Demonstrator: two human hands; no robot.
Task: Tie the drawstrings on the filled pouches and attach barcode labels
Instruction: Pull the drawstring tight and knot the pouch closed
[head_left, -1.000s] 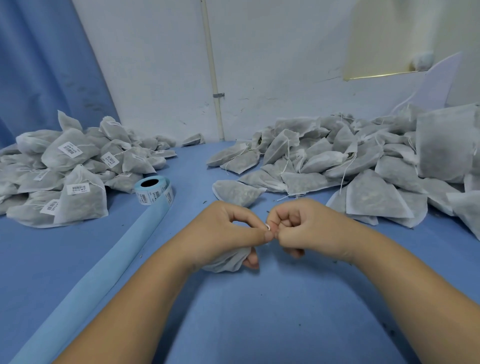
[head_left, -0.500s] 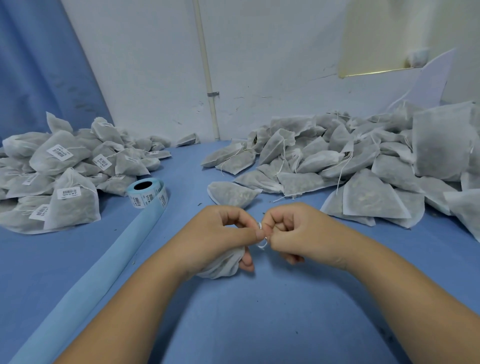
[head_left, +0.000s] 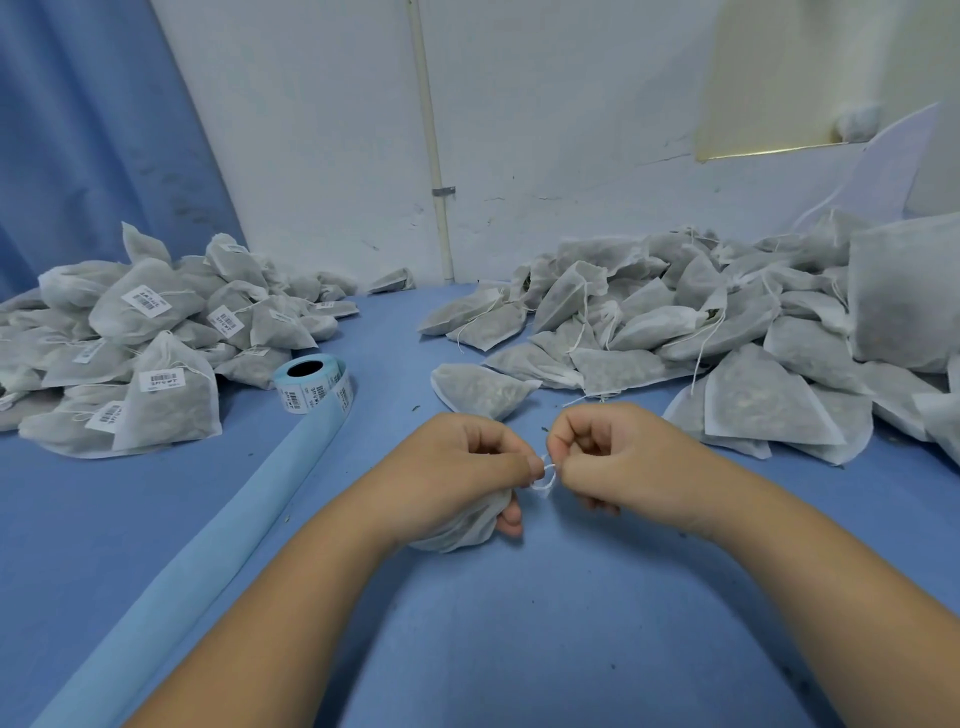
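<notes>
At the far left a blue curtain (head_left: 78, 130) hangs behind a heap of tied pouches (head_left: 156, 358), and several of them carry white barcode labels on their upper faces. Just right of that heap a roll of barcode labels (head_left: 311, 384) lies on the blue bench (head_left: 519, 623). The pale blue backing strip (head_left: 208, 551) runs from the roll toward the near left corner.

In the middle, the left hand (head_left: 457, 473) holds a filled white pouch (head_left: 462, 530) low over the bench. Its fingers (head_left: 511, 514) are clenched round the gathered neck, so the body of the pouch bulges out beneath the palm. A thin white drawstring (head_left: 544, 478) forms a small loop in the gap between the two hands. The left thumb tip touches one side of the loop. The right hand (head_left: 623, 462) sits just beside it, fingers (head_left: 563, 441) curled in and pinching the other side.

Just beyond the hands a single pouch without a label (head_left: 478, 389) lies flat. Behind it a thin pipe (head_left: 431, 145) runs up the white wall. To the right a large pile of filled pouches (head_left: 675, 322) spreads to the frame edge, with loose strings trailing from many and no labels showing. At the far right stands a much bigger white sack (head_left: 904, 296).
</notes>
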